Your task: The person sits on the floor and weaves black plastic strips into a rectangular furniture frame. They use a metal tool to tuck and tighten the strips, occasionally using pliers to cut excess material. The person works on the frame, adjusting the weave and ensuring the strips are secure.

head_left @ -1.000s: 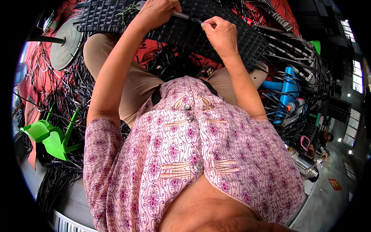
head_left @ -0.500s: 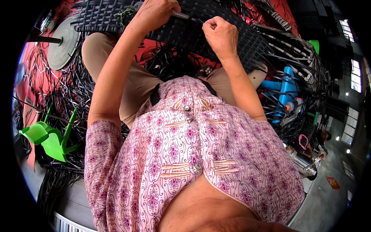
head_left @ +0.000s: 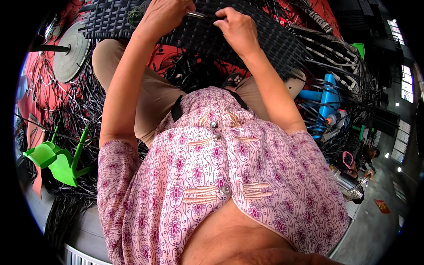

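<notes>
Your left hand (head_left: 168, 17) grips a slim metal tool (head_left: 197, 14) over the black woven panel (head_left: 274, 46) beneath; your right hand (head_left: 240, 31) curls beyond its tip, hold unclear. Angle that tip clear of fingers!

Black panel (head_left: 198, 40) (basketweave pattern)

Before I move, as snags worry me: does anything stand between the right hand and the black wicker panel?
Nothing visible separates the right hand from the black wicker panel; the slim metal tool in the left hand points in from the left.
</notes>
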A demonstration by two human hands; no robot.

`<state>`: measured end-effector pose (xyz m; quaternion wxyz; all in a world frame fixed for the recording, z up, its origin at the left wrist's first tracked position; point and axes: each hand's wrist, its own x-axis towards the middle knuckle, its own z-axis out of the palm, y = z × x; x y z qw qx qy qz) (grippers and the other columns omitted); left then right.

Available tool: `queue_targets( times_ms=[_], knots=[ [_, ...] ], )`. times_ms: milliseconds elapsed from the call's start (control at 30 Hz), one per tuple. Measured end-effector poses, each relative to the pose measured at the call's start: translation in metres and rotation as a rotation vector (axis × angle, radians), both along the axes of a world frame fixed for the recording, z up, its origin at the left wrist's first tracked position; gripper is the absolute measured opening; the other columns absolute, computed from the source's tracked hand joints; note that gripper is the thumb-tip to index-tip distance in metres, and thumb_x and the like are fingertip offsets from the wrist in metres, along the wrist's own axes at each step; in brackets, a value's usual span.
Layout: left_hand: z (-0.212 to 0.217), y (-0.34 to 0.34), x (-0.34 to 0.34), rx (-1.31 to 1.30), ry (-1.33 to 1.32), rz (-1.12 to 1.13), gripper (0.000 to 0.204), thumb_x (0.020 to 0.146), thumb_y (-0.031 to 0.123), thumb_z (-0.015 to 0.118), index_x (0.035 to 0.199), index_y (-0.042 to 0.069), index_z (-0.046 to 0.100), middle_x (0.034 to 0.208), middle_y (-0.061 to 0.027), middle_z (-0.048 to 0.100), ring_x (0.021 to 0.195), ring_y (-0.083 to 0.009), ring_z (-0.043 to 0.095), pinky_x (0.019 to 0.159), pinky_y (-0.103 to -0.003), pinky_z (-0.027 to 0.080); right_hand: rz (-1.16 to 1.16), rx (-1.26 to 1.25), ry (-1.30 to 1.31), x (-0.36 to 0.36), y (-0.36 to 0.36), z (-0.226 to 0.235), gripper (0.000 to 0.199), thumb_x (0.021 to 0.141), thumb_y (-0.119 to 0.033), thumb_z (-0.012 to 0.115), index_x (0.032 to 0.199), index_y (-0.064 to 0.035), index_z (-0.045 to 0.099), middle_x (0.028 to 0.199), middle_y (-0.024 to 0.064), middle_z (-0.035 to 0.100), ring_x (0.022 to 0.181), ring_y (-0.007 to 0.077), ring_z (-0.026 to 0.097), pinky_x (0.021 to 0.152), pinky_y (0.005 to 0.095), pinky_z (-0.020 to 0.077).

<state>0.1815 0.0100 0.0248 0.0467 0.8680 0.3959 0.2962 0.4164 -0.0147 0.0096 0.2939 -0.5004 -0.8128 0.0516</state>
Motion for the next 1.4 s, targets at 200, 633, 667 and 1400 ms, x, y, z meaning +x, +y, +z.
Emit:
queue_targets(
  times_ms=[200,633,667,1400],
  knots=[
    [-0.010,0.000,-0.004,0.031,0.094,0.080,0.012,0.091,0.012,0.061,0.098,0.011,0.070,0.093,-0.0040,0.068,0.098,-0.0223,0.063,0.094,-0.038,0.041,0.160,0.123,-0.195,-0.005,0.016,-0.001,0.025,0.080,-0.018,0.078,0.104,-0.0132,0.072,0.087,0.0084,0.070,0.081,0.0300,0.070,0.077,0.0413,0.0535],
    [-0.012,-0.011,-0.051,0.077,0.154,0.244,0.012,0.089,0.013,0.064,0.099,0.015,0.071,0.090,-0.0013,0.065,0.096,-0.0222,0.063,0.089,-0.037,0.041,0.304,0.035,0.018,-0.029,0.028,0.032,0.008,0.086,-0.014,0.073,0.091,-0.0078,0.073,0.081,0.0034,0.069,0.073,0.0183,0.065,0.073,0.0351,0.0521],
    [-0.009,-0.014,-0.054,0.073,0.137,0.236,0.014,0.087,0.011,0.063,0.099,0.015,0.071,0.089,-0.0017,0.065,0.095,-0.0219,0.062,0.088,-0.037,0.041,0.301,-0.054,0.075,-0.040,0.026,0.049,0.012,0.089,-0.016,0.071,0.090,-0.0047,0.072,0.080,0.0038,0.069,0.073,0.0147,0.064,0.071,0.0321,0.0511],
    [-0.007,0.013,-0.033,0.254,0.374,0.181,0.008,0.076,0.020,0.067,0.084,0.018,0.068,0.089,-0.0040,0.060,0.099,-0.0231,0.057,0.087,-0.042,0.038,0.281,-0.442,0.700,-0.063,0.030,0.015,0.013,0.097,-0.013,0.065,0.100,-0.0009,0.070,0.089,0.0006,0.069,0.081,0.0062,0.061,0.076,0.0225,0.0493]
  ],
)
